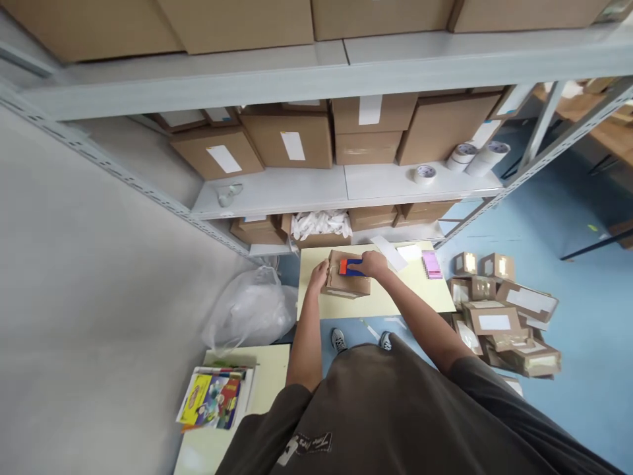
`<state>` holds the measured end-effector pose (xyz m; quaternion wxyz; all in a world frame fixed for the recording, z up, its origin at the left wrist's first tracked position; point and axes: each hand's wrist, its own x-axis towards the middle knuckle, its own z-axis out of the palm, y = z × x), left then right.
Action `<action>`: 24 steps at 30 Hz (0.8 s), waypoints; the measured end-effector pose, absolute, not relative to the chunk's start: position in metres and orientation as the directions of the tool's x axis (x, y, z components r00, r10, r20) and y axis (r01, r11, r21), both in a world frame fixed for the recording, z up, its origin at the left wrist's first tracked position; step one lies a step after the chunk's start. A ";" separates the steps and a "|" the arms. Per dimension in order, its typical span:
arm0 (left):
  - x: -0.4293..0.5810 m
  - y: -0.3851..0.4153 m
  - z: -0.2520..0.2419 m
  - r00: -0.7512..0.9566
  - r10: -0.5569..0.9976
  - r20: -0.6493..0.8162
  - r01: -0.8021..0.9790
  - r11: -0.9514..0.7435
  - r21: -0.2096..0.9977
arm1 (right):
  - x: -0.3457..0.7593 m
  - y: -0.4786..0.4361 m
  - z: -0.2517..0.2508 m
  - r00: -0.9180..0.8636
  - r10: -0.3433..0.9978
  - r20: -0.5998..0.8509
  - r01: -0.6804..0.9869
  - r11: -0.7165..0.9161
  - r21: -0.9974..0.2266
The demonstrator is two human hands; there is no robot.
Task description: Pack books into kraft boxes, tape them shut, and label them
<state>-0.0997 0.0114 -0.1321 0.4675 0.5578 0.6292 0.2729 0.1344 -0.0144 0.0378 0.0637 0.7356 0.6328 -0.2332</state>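
A brown cardboard box (352,285) sits on a pale yellow table (420,297). My left hand (318,277) grips the box by its left side, fingers curled over the edge. Over the box's top, my right hand (374,264) is closed on a flat blue thing with an orange-red end (350,266). Its exact kind is too small to make out. The orange-red end lies over the box top; whether it touches the cardboard I cannot tell.
Behind the table rises a grey shelf rack (267,191) with cardboard boxes and tape rolls (424,174). White paper strips (390,253) and a pink-purple stack (432,264) lie on the table. A plastic bag (252,307) stands left; packed boxes (494,322) are piled right.
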 end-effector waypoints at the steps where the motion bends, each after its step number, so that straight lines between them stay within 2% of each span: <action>1: -0.101 0.011 -0.126 0.093 0.956 -0.278 0.438 0.211 0.874 | 0.122 -0.010 0.037 0.085 0.899 -0.429 0.961 -0.188 -0.203; 6: -0.095 0.006 -0.109 0.073 0.955 -0.288 0.513 0.212 0.832 | 0.095 0.005 0.028 0.061 0.904 -0.423 0.960 -0.169 -0.224; 11: -0.053 -0.002 -0.110 0.041 0.950 -0.310 0.576 0.231 0.784 | 0.126 0.004 0.026 0.049 0.901 -0.430 0.962 -0.158 -0.221; 16: -0.001 -0.004 -0.108 0.039 0.936 -0.351 0.657 0.240 0.715 | 0.233 -0.022 0.026 0.090 0.888 -0.451 0.963 -0.193 -0.187; 20: 0.010 -0.002 -0.109 0.050 0.941 -0.336 0.683 0.213 0.698 | 0.350 -0.061 0.019 0.246 0.840 -0.484 0.940 -0.328 -0.091; 24: 0.005 0.000 -0.112 0.060 0.951 -0.305 0.690 0.181 0.701 | 0.383 -0.078 -0.005 0.326 0.816 -0.477 0.909 -0.410 -0.080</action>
